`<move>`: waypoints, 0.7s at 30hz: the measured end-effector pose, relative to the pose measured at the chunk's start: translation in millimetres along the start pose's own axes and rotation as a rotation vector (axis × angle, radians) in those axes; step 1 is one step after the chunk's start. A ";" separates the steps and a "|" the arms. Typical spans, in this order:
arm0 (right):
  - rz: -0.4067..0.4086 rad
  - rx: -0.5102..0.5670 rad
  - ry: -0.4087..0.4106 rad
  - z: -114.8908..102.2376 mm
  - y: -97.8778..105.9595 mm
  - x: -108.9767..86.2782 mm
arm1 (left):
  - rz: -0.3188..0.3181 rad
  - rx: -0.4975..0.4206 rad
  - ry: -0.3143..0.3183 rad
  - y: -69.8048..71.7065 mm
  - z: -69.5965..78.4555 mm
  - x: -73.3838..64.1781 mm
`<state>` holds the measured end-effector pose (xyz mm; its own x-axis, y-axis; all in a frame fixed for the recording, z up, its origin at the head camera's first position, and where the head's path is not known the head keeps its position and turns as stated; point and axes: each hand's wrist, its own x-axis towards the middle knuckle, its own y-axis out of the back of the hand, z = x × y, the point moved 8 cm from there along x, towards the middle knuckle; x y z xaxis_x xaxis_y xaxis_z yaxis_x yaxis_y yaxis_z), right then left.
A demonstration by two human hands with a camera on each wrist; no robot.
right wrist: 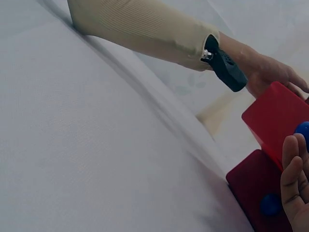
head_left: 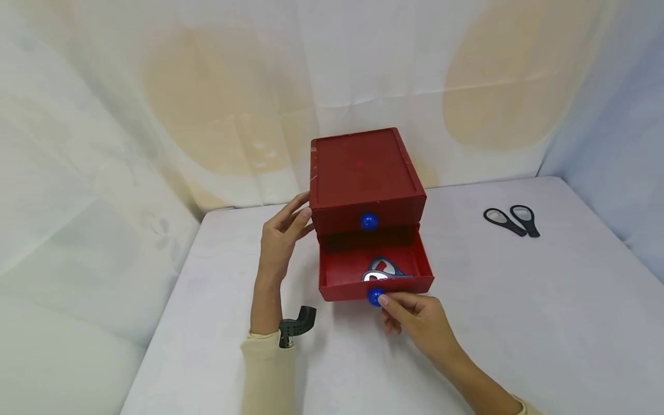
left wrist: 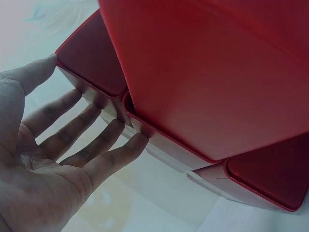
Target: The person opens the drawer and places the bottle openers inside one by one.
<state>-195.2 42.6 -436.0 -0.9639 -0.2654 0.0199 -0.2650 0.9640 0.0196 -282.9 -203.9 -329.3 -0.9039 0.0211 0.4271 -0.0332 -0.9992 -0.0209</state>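
A red drawer cabinet [head_left: 365, 170] stands on the table, with a blue knob [head_left: 369, 222] on its shut top drawer. Below that, an open drawer [head_left: 337, 268] sticks out toward me. Inside it lie two flat, round-headed items [head_left: 384, 266] with blue rims and white and red faces, partly hidden by the drawer front. My right hand [head_left: 422, 323] pinches this drawer's blue knob [head_left: 376, 297] between thumb and fingers. On the cabinet's left side rests my left hand [head_left: 280, 236]; its fingertips touch the side wall, spread apart in the left wrist view.
Two black magnifying glasses [head_left: 510, 221] lie at the right of the white-covered table [head_left: 544, 311]. In the right wrist view a lower drawer front [right wrist: 253, 181] with its own blue knob [right wrist: 271, 205] shows. White patterned cloth [head_left: 373, 69] hangs behind the table.
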 end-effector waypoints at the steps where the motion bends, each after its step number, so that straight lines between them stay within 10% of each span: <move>1: 0.003 0.000 -0.004 0.2 0.7 1.0 | -0.002 0.000 0.000 -0.5 0.6 0.6; 21: 0.019 -0.019 -0.002 -3.7 8.5 15.7 | 0.000 0.003 -0.006 1.2 -2.0 1.3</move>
<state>-212.4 46.5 -431.9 -0.9688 -0.2472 0.0181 -0.2464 0.9684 0.0382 -284.9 -205.0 -330.6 -0.9014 0.0204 0.4325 -0.0313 -0.9993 -0.0181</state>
